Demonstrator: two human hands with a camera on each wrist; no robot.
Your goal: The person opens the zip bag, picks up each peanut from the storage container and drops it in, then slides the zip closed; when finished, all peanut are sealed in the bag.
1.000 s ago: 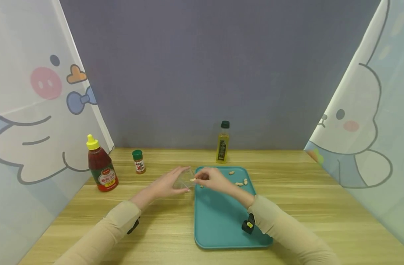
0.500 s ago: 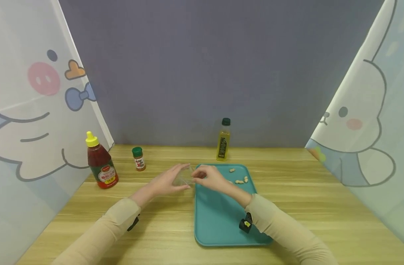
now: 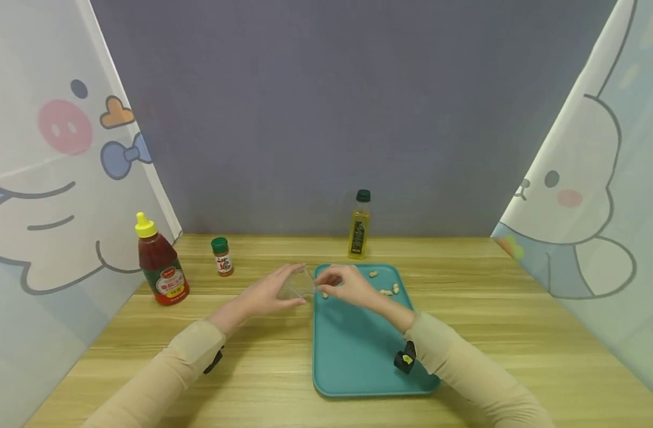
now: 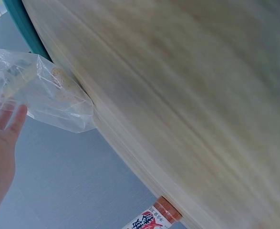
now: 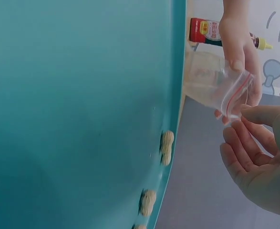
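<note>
My left hand [image 3: 267, 295] holds a clear zip bag [image 5: 211, 78] by its mouth, thumb on one side and fingers on the other. The bag has a red zip line. Tan peanuts [image 4: 61, 78] show through the plastic in the left wrist view. At the mouth, my right hand [image 3: 347, 286] pinches the bag's lip between thumb and fingertips. Unshelled peanuts [image 5: 148, 202] lie along the far part of a teal tray [image 3: 369, 356]; one of them [image 3: 325, 295] is by the left rim, under my right fingers.
A ketchup bottle [image 3: 164, 267] with a yellow cap stands at the left. Near it is a small green-capped spice jar [image 3: 223, 258]. An oil bottle [image 3: 359, 229] stands behind the tray. Printed curtains flank the wooden table [image 3: 497, 309], with a grey panel at the back.
A second ago a peanut showed in my right fingertips at the bag's mouth; it no longer shows there. The right hand has shifted slightly right. My left hand keeps its hold.
</note>
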